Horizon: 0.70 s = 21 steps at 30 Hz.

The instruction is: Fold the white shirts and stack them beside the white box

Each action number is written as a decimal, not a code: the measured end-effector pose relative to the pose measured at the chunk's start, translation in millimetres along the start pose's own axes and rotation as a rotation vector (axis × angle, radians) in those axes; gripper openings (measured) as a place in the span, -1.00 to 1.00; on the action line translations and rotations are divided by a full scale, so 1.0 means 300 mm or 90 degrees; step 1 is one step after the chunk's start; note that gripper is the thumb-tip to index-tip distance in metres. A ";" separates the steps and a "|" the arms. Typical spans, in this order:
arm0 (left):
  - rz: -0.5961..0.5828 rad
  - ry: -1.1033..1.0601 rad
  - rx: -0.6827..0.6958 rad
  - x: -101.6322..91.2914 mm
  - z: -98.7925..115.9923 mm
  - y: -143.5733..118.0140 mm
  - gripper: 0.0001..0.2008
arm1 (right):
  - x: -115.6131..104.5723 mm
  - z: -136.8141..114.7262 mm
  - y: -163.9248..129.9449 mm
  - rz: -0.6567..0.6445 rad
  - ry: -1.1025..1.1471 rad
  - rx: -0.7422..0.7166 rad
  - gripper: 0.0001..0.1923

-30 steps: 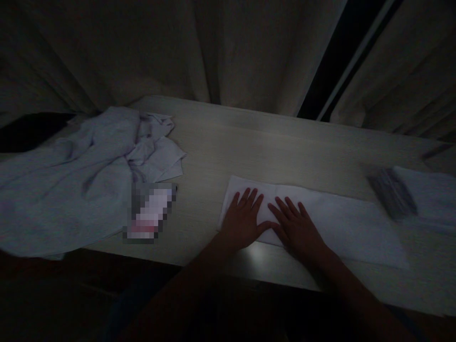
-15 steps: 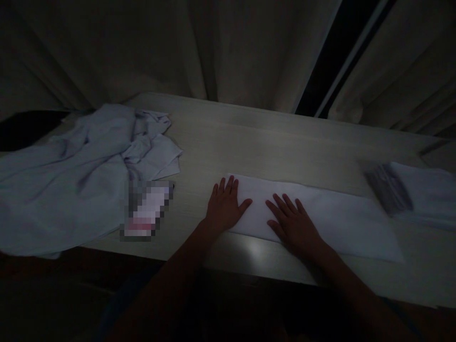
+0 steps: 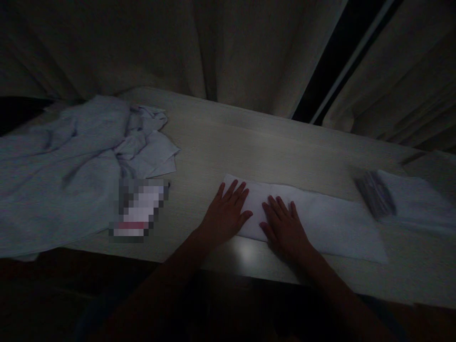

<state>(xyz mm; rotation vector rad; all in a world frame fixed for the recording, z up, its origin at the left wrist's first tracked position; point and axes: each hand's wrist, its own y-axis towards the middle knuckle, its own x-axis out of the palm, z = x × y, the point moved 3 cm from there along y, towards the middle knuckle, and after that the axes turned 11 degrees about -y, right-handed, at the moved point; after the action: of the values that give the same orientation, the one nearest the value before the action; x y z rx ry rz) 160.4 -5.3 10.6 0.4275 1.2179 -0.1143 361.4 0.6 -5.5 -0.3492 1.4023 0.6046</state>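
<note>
In dim light both grips lie flat, fingers spread, left hand (image 3: 225,216) and right hand (image 3: 284,229) hiding the cloth's (image 3: 331,223) left end near the counter's (image 3: 256,147) front edge.

A pale wooden table (image 3: 270,142) fills the middle of the dim view. On its left end lies a crumpled heap of light cloth (image 3: 71,166) — loose and wrinkled, spilling to the table's near edge. Just beside the heap, toward the table's middle, sits a small blurred-out item (image 3: 138,209). At the table's right end rests a folded white stack (image 3: 413,202) with a dark bundle (image 3: 375,194) on its left edge. Behind the table hang beige curtains (image 3: 231,47) — a dark gap (image 3: 338,61) splits them.
</note>
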 end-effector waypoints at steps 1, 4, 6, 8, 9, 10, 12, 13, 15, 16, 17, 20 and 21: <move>-0.010 0.001 0.015 0.009 0.010 -0.010 -0.42 | -0.002 -0.033 0.010 0.007 0.012 -0.009 -0.40; -0.020 0.009 0.015 0.040 0.017 -0.033 -0.47 | -0.004 -0.136 0.042 0.020 0.046 -0.043 -0.34; -0.011 0.012 -0.001 0.055 0.009 -0.041 -0.47 | -0.003 -0.179 0.055 0.021 0.053 -0.052 -0.31; 0.002 0.009 -0.015 0.061 0.001 -0.046 -0.46 | -0.003 -0.187 0.054 0.014 0.051 -0.052 -0.31; 0.010 0.006 -0.021 0.062 -0.002 -0.047 -0.46 | -0.003 -0.179 0.047 0.009 0.049 -0.053 -0.30; 0.017 0.002 -0.027 0.062 -0.004 -0.048 -0.46 | -0.003 -0.164 0.035 0.002 0.046 -0.053 -0.29; 0.027 -0.005 -0.037 0.062 -0.008 -0.049 -0.44 | -0.003 -0.120 0.003 -0.010 0.038 -0.047 -0.29; 0.028 -0.008 -0.042 0.063 -0.009 -0.050 -0.43 | -0.003 -0.094 -0.017 -0.016 0.033 -0.043 -0.29; 0.026 -0.012 -0.054 0.066 -0.014 -0.051 -0.42 | 0.002 -0.035 -0.062 -0.023 0.019 -0.031 -0.31; 0.022 -0.014 -0.058 0.068 -0.017 -0.051 -0.42 | 0.007 0.000 -0.087 -0.026 0.011 -0.022 -0.32; 0.018 -0.015 -0.062 0.070 -0.021 -0.051 -0.41 | 0.014 0.038 -0.113 -0.030 0.004 -0.009 -0.32; 0.011 -0.021 -0.071 0.073 -0.033 -0.050 -0.38 | 0.047 0.184 -0.203 -0.042 -0.009 0.048 -0.36; 0.010 -0.022 -0.075 0.073 -0.036 -0.050 -0.37 | 0.061 0.241 -0.237 -0.045 -0.013 0.071 -0.36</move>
<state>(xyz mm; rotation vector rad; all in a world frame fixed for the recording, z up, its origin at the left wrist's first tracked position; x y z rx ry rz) 154.0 -11.7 -16.7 0.3304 1.1801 -0.0363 462.5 -12.1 -20.9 -0.3015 1.3926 0.4680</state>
